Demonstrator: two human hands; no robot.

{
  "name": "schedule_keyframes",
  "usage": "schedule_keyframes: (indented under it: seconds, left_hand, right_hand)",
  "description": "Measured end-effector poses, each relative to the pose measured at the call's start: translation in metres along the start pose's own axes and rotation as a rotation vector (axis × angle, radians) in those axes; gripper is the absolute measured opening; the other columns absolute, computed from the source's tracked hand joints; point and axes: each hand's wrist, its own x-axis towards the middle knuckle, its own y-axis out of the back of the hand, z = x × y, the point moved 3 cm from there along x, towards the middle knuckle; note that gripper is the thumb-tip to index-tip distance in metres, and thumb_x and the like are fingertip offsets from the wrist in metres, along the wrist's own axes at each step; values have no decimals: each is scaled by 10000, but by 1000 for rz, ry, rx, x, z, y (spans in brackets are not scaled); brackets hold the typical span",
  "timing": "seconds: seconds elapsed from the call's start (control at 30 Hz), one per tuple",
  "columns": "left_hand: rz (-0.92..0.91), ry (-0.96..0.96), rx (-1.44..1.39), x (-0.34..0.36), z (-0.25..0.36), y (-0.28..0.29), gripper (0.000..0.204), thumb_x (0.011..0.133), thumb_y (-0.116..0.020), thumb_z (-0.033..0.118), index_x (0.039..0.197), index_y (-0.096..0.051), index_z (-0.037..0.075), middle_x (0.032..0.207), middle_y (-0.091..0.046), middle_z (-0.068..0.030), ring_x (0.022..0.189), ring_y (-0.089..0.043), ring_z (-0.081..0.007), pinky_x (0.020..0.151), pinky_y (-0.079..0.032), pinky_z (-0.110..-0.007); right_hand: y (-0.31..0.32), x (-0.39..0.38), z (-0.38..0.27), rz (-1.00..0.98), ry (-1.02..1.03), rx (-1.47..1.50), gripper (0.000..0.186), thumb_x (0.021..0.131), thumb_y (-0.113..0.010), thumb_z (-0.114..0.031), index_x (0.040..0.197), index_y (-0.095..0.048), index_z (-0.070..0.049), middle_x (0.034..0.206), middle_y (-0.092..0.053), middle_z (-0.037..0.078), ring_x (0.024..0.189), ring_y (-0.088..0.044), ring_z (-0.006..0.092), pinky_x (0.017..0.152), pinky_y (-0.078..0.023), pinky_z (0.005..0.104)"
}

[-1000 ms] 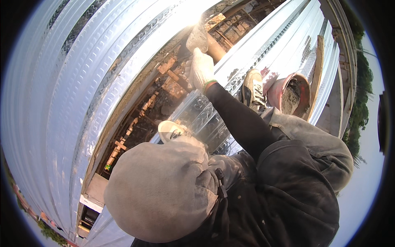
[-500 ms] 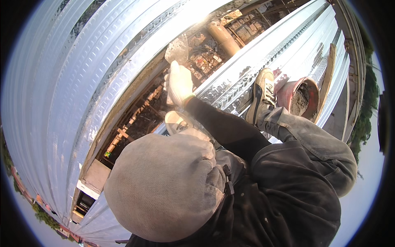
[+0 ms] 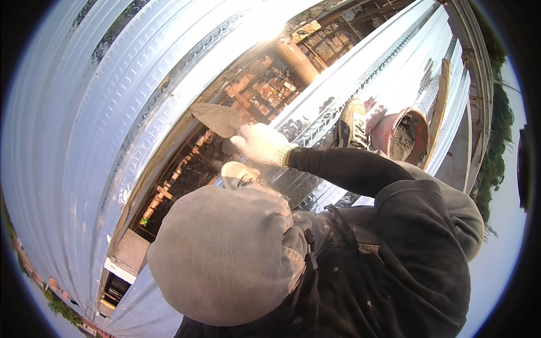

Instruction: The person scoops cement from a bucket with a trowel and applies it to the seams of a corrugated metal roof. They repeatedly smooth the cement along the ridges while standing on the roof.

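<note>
My right hand point(image 3: 262, 143), in a pale knit glove, is closed on a trowel point(image 3: 214, 117). The trowel's grey, mortar-coated blade points left over the long opening beside a cement-smeared edge point(image 3: 174, 130); I cannot tell whether it touches. My left hand is not in view. My grey-clad left knee point(image 3: 222, 253) fills the lower middle, with a shoe point(image 3: 234, 174) beyond it. My other shoe point(image 3: 352, 124) rests on shiny ribbed metal sheets, beside a red bucket point(image 3: 380, 133) holding grey mortar point(image 3: 401, 141).
Ribbed silver sheeting point(image 3: 67, 152) spreads to the left. The long open gap shows a brown pipe point(image 3: 298, 62), bricks and rubble point(image 3: 276, 90) below. A wooden plank point(image 3: 438, 112) lies right of the bucket, near an outer edge point(image 3: 476, 112) with trees beyond.
My right hand and trowel have come down and toward me. The blade swung from pointing up to pointing left, nearer the left edge of the opening, and my forearm lies flatter.
</note>
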Motion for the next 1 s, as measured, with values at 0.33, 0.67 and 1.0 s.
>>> schedule_keyframes:
  seconds: [0.33,0.67,1.0]
  left_hand:
    - [-31,-3,-16,2,1,1,684,1108,-604,482,1687,-465,146,1709,-471,-122,1587,-454,-270,1313,-380,-498]
    - [-25,-19,-73,5,1,1,693,1099,-622,479,1684,-468,142,1718,-466,-126,1585,-456,-275,1312,-380,-501]
    - [-46,-32,-61,8,-19,-44,702,1090,-641,476,1681,-471,138,1727,-460,-129,1584,-457,-281,1311,-381,-503]
  right_hand:
    - [138,30,57,139,283,-800,322,1000,-734,-345,1000,-816,-33,885,-800,200,867,-813,387,817,-646,504]
    - [220,11,87,217,-58,-568,466,1065,-683,-407,1076,-787,47,900,-769,270,906,-790,426,820,-608,508]
    - [39,53,95,177,-38,-881,308,1047,-714,-230,1251,-668,-4,948,-750,173,906,-795,328,815,-622,439]
